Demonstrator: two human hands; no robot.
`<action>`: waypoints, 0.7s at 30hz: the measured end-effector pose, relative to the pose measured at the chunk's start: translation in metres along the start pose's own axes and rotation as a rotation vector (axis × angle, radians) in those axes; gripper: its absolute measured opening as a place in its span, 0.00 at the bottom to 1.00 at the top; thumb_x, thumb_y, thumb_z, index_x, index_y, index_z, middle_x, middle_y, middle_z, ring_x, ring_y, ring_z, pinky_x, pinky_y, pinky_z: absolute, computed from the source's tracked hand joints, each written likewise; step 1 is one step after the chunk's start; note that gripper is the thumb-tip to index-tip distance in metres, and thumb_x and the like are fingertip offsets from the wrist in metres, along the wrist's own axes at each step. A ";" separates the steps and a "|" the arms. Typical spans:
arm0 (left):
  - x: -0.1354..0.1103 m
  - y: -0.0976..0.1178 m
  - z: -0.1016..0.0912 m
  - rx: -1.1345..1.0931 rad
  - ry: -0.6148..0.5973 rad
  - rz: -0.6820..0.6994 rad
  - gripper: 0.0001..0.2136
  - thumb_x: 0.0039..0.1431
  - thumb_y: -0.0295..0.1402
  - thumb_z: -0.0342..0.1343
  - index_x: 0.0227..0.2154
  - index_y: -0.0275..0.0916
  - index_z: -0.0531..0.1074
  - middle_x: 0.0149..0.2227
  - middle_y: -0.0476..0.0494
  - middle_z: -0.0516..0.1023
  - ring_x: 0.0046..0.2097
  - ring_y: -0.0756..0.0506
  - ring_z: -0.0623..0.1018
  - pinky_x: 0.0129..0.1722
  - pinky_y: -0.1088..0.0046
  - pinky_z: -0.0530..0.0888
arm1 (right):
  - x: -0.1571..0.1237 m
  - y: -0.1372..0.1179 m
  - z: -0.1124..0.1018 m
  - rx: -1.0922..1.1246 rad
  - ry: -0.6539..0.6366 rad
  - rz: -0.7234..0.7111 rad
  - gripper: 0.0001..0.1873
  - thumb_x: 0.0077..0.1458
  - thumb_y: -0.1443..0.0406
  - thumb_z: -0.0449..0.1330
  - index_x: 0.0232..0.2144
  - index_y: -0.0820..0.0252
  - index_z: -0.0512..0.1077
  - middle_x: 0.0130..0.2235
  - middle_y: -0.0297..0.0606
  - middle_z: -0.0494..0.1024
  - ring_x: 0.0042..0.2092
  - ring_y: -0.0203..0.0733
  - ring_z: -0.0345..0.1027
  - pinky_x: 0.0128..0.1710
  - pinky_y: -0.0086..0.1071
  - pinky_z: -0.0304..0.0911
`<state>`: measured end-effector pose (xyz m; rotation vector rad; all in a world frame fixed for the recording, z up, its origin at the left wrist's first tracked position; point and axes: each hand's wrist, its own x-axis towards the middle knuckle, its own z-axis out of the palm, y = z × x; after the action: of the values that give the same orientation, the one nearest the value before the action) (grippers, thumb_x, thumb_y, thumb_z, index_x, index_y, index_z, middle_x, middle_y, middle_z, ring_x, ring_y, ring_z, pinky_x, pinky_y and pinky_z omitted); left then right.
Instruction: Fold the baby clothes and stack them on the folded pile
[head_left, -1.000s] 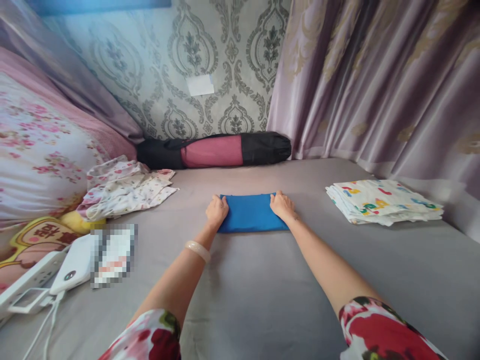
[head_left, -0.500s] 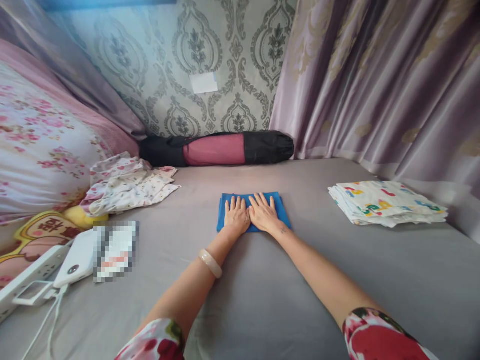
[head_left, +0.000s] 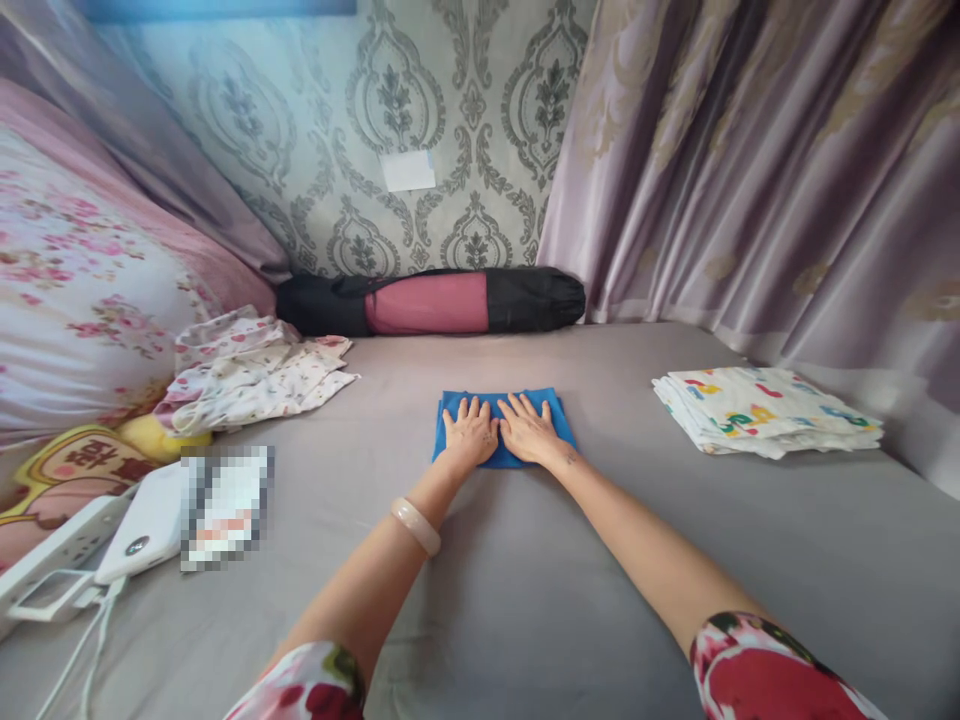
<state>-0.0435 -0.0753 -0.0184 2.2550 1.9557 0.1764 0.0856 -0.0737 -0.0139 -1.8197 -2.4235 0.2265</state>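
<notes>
A folded blue cloth [head_left: 502, 402] lies flat on the grey bed sheet [head_left: 510, 590], in the middle of the head view. My left hand [head_left: 471, 434] rests palm down on its left half, fingers spread and pointing away from me. On the right half, my right hand [head_left: 529, 430] presses flat too, with its fingers apart. The two hands nearly meet at the thumbs. What kind of cloth item it is, I cannot tell; my palms cover much of it.
Folded white cloth with a colourful print [head_left: 765, 408] lies at the right. A black and pink roll bag [head_left: 429, 303] lines the wall. At left are crumpled patterned clothing [head_left: 262, 375], a white power bank [head_left: 146, 525], a power strip [head_left: 67, 545] and cables.
Both hands stay flat on the blue cloth, with only a slight shift of the fingers. The whole view has moved a little.
</notes>
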 end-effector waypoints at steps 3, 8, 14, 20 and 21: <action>0.001 -0.008 -0.003 -0.001 0.076 0.007 0.26 0.68 0.40 0.35 0.63 0.34 0.60 0.67 0.33 0.57 0.69 0.35 0.52 0.64 0.43 0.49 | -0.003 0.005 -0.005 -0.029 0.030 -0.033 0.28 0.67 0.59 0.39 0.66 0.59 0.56 0.69 0.45 0.51 0.69 0.52 0.40 0.64 0.61 0.32; 0.000 -0.020 0.006 0.012 0.123 0.000 0.28 0.68 0.44 0.35 0.64 0.32 0.57 0.68 0.33 0.52 0.70 0.35 0.49 0.66 0.47 0.46 | -0.007 0.013 0.001 -0.045 0.078 -0.038 0.28 0.67 0.59 0.40 0.66 0.58 0.54 0.69 0.44 0.50 0.69 0.51 0.40 0.65 0.59 0.32; -0.001 -0.019 0.007 0.035 0.101 -0.039 0.29 0.67 0.45 0.37 0.65 0.34 0.56 0.69 0.32 0.49 0.70 0.33 0.48 0.66 0.47 0.47 | -0.007 0.013 0.005 -0.023 0.076 -0.026 0.28 0.67 0.59 0.40 0.66 0.58 0.54 0.69 0.43 0.50 0.69 0.50 0.39 0.65 0.58 0.31; -0.002 -0.018 0.004 -0.005 0.091 -0.120 0.34 0.65 0.49 0.38 0.67 0.30 0.51 0.69 0.27 0.47 0.70 0.32 0.48 0.65 0.47 0.50 | -0.004 0.014 0.008 0.002 0.190 0.183 0.32 0.68 0.56 0.36 0.66 0.69 0.53 0.69 0.51 0.49 0.70 0.51 0.37 0.66 0.52 0.35; -0.002 -0.019 0.004 -0.013 0.096 -0.134 0.36 0.65 0.50 0.38 0.67 0.27 0.49 0.69 0.26 0.47 0.70 0.32 0.48 0.65 0.47 0.50 | -0.003 0.014 0.009 0.004 0.192 0.240 0.33 0.68 0.56 0.36 0.66 0.72 0.52 0.69 0.53 0.49 0.70 0.52 0.37 0.65 0.51 0.37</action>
<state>-0.0611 -0.0751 -0.0257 2.1356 2.1385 0.2859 0.0986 -0.0733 -0.0255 -2.0267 -2.0765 0.0708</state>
